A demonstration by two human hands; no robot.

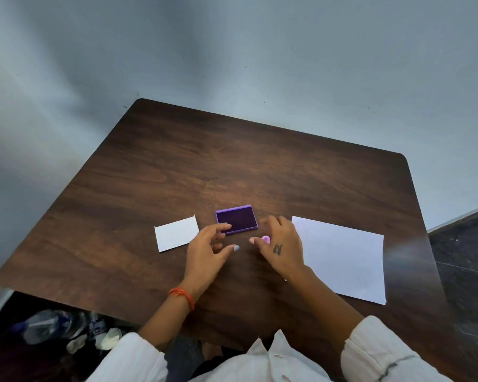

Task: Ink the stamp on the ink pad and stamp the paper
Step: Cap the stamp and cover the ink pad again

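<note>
A purple ink pad lies uncovered in the middle of the dark wooden table. My left hand hovers at its front left corner, fingers spread, one fingertip touching the pad's near edge. My right hand is just right of the pad, fingers curled around a small pink stamp, of which only the top shows. A large white sheet of paper lies to the right of that hand.
A small white card lies left of the ink pad. Below the table's near left edge, a plastic bottle and crumpled scraps sit on the floor. A grey wall stands behind the table.
</note>
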